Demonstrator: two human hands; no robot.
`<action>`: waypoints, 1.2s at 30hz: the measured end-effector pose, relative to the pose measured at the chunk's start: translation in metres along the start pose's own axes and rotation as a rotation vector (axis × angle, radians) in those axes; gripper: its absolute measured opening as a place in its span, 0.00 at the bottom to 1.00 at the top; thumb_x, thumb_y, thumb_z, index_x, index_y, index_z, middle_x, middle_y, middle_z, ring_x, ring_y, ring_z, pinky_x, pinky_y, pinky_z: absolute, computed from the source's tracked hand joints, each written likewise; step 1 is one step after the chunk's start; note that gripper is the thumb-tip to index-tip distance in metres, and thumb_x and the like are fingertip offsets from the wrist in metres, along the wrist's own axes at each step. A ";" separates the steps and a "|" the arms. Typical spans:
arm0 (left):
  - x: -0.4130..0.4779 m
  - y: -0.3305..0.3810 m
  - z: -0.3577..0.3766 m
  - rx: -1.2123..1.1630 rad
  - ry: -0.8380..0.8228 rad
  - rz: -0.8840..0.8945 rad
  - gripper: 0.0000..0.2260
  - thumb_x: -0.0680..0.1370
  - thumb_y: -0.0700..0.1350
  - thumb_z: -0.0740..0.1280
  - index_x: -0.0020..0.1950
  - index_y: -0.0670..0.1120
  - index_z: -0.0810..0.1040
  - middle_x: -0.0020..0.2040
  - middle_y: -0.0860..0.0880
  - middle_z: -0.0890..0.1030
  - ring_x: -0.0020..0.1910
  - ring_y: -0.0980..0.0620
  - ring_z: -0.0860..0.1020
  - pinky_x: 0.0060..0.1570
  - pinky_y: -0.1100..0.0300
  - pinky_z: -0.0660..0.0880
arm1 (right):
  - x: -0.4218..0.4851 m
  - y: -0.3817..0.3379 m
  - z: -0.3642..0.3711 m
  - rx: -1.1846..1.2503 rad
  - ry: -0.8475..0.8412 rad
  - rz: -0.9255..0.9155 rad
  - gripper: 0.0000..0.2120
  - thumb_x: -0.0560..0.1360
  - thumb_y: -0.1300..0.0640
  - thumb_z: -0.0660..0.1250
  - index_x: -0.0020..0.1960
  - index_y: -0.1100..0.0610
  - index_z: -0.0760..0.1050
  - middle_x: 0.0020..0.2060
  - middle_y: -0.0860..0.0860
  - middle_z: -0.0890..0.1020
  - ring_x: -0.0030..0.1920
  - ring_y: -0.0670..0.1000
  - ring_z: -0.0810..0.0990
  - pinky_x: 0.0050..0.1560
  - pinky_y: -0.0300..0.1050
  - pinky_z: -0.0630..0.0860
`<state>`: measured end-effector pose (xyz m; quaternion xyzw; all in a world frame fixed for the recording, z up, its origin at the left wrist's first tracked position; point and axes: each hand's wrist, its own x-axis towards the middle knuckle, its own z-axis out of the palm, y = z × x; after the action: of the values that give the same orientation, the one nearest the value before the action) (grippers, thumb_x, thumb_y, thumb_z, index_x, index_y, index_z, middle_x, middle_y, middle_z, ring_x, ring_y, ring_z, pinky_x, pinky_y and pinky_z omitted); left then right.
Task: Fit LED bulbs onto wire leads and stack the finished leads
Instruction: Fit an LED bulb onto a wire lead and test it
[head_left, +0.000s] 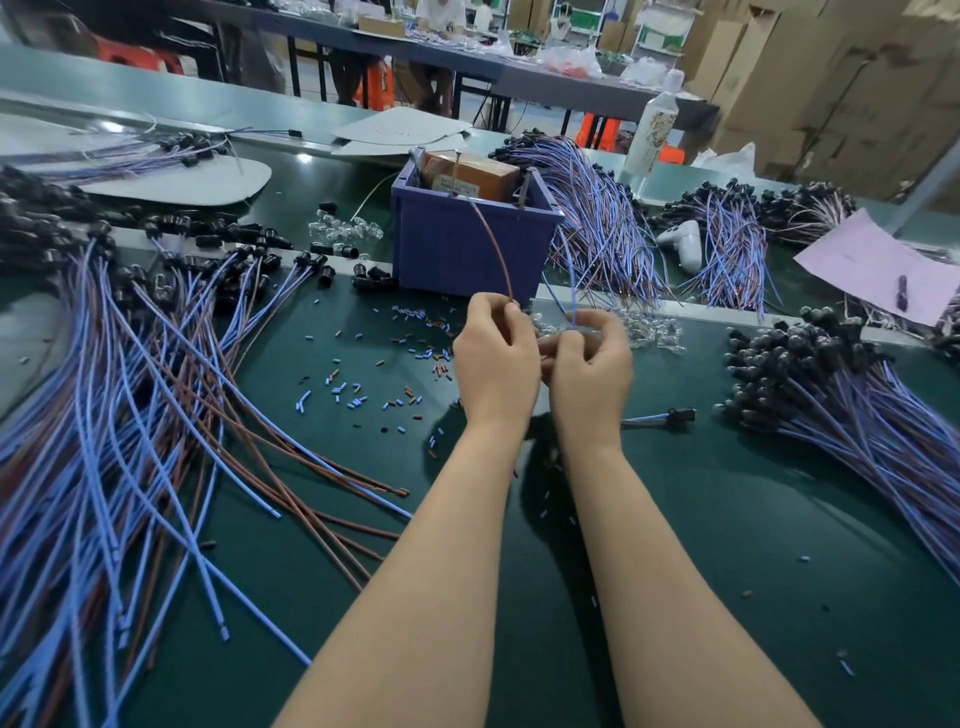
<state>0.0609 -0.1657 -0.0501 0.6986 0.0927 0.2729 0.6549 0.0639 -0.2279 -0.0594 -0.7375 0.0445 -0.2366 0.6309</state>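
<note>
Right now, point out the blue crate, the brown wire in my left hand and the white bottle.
blue crate (457, 249): head view, its front wall.
brown wire (500, 252): head view, mid-length, in front of the crate.
white bottle (655, 124): head view, its patterned body.

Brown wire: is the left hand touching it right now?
Touching. Head view: the left hand pinches the brown wire between its fingertips; the right hand pinches the blue wire.

On the worktop (701, 545), loose wire leads (130, 415) sprawl across the left, and finished leads (831, 384) pile up on the right. Far centre sits the bin (467, 244) with a box (467, 174) in it, bulbs (649, 327) lying just near and right of it, scraps (363, 374) scattered mid-worktop.
</note>
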 end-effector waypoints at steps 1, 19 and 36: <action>-0.001 0.001 0.001 0.007 -0.008 0.022 0.03 0.80 0.41 0.60 0.47 0.45 0.71 0.40 0.44 0.82 0.42 0.44 0.79 0.46 0.50 0.76 | 0.002 0.000 -0.001 0.053 0.042 0.049 0.13 0.75 0.67 0.55 0.43 0.49 0.67 0.37 0.57 0.81 0.32 0.57 0.80 0.43 0.57 0.79; 0.003 -0.003 -0.001 -0.019 0.007 -0.052 0.04 0.79 0.40 0.61 0.46 0.46 0.73 0.42 0.43 0.82 0.42 0.45 0.81 0.49 0.49 0.77 | -0.002 -0.002 0.002 -0.153 -0.089 -0.075 0.19 0.75 0.66 0.57 0.61 0.54 0.76 0.36 0.50 0.80 0.30 0.46 0.74 0.37 0.38 0.71; 0.004 -0.006 0.001 -0.002 0.076 0.028 0.03 0.79 0.40 0.61 0.46 0.45 0.72 0.39 0.45 0.81 0.38 0.49 0.78 0.34 0.72 0.68 | -0.004 -0.006 0.002 -0.106 -0.078 -0.110 0.18 0.74 0.67 0.57 0.55 0.52 0.79 0.30 0.43 0.75 0.25 0.43 0.68 0.32 0.40 0.70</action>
<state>0.0661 -0.1642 -0.0551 0.6883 0.1076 0.3086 0.6476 0.0597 -0.2231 -0.0557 -0.7798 -0.0083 -0.2394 0.5784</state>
